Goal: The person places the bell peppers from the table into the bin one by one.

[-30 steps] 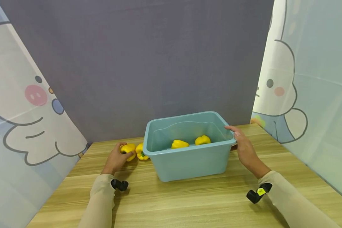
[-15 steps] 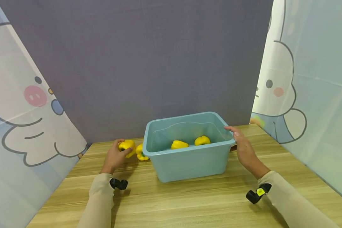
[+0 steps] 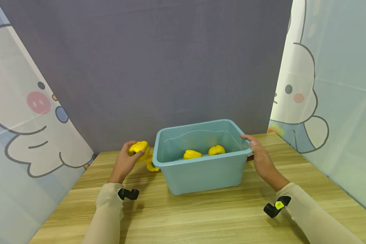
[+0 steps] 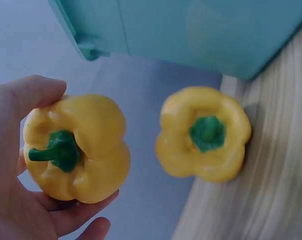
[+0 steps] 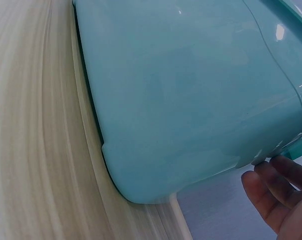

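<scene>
Thumb and fingers of my left hand [image 3: 124, 165] grip a yellow bell pepper [image 3: 140, 148], held above the table left of the blue-green plastic bin [image 3: 204, 176]. In the left wrist view, the green stem of this held pepper [image 4: 100, 145] points toward the palm. Another yellow bell pepper [image 4: 203, 157] sits on the table by the bin's left side, partly hidden in the head view. My right hand [image 3: 263, 164] holds the bin's right rim, thumb on top and fingers below. Two yellow bell peppers, one left [image 3: 192, 154] and one right [image 3: 216, 149], lie inside the bin.
The bin stands on a wood-grain table [image 3: 183, 217]. A grey cloth [image 3: 152, 74] hangs behind the table's back edge. Printed cartoon curtains flank it on the left [image 3: 27, 112] and right [image 3: 338, 101].
My left hand has raised the yellow bell pepper off the table and shifted it slightly right, toward the bin. The right hand and the bin have stayed in place.
</scene>
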{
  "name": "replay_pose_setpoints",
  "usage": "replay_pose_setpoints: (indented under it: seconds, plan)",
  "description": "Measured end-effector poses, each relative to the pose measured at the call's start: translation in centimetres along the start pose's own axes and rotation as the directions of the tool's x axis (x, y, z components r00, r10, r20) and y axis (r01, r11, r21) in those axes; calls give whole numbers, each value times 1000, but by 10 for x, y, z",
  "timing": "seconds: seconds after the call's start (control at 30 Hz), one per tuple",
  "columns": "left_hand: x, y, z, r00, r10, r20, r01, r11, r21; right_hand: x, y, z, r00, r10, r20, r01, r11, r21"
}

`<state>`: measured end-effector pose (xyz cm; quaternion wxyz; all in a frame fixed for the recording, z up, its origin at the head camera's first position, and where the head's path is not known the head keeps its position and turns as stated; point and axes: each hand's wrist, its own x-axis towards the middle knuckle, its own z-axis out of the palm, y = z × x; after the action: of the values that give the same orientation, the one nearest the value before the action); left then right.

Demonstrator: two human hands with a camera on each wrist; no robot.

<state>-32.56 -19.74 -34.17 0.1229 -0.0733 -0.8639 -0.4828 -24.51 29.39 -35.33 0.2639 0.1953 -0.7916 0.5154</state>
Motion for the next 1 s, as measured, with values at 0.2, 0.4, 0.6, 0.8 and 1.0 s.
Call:
replay_pose_setpoints:
  seconds: [0.2,0.4,0.6,0.8,1.0]
  plan:
    - [-2,9,3,1000,28,12,-27,998,-65,0,0,0,1000,-4,2,4,1000,3]
    - [-4,18,5,998,41,44,-36,993,-110,0,-1,0,1000,-2,5,2,1000,-9]
    - [-7,25,4,997,47,69,-39,993,-110,0,-3,0,1000,-1,5,1,1000,-2]
    - [-6,25,6,995,53,88,-42,992,-119,-1,-4,0,1000,-2,3,2,1000,15]
    - [-5,27,9,993,77,85,-65,989,-133,-1,-4,0,1000,3,5,-3,1000,20]
